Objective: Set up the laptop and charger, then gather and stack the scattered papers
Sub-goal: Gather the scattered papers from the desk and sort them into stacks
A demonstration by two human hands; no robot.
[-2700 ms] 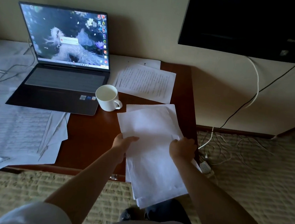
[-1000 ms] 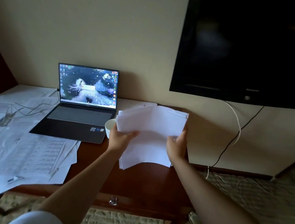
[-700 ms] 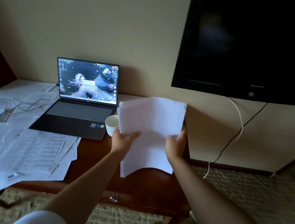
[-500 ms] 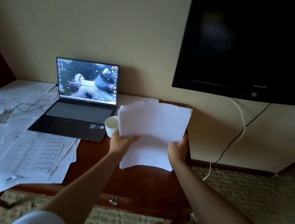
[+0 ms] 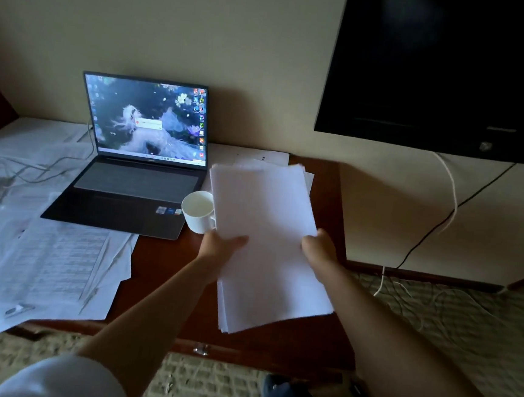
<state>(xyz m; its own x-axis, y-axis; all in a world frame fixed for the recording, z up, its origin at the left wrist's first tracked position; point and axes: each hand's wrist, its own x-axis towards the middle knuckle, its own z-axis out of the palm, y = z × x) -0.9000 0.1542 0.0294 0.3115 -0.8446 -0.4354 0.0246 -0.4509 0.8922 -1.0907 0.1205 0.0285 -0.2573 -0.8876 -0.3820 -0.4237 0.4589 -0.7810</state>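
Currently left hand (image 5: 221, 246) and right hand (image 5: 319, 247) each pinch a side edge of the paper stack (image 5: 266, 240), tilted above the desk (image 5: 166, 262) beside the mug (image 5: 198, 211), likely to square its edges.

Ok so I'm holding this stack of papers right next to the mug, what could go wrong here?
The stack of papers has its left edge against the white mug; a sideways nudge from the left hand could tip it toward the laptop. The right hand grips only one edge, so sheets may fan out. The loose papers overhanging the desk's front edge could slide off.
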